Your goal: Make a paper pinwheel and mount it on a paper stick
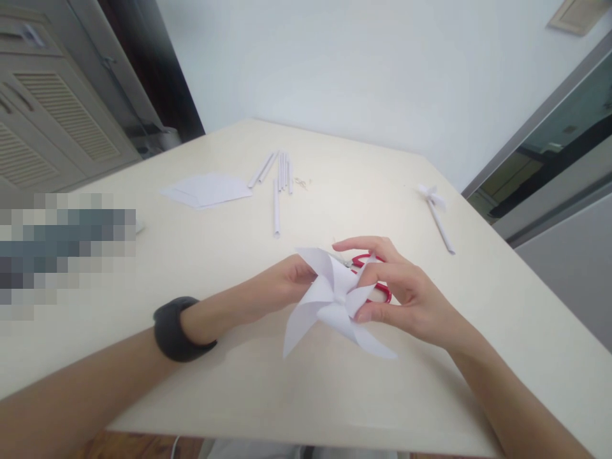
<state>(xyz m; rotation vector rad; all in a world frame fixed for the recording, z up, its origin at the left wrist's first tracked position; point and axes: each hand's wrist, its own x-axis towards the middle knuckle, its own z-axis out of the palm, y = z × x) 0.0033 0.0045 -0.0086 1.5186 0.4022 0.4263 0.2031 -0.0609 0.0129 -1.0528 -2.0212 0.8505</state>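
A white paper pinwheel [335, 294] with curved blades is between my two hands, above the near part of the table. My left hand [289, 280] grips it from behind on the left; its fingertips are hidden by the blades. On the other side, my right hand [399, 284] pinches the paper near the centre between thumb and fingers, with the index finger stretched out above. Red-handled scissors [385, 293] lie on the table behind the pinwheel, partly covered by it and by my right hand.
Several rolled paper sticks [276, 207] lie at the middle back, beside small scraps [302, 183]. Left of them is a stack of paper sheets [205, 191]. A pinwheel on a paper stick [440, 223] lies at the right. A wall [325, 70] stands behind the table [229, 395].
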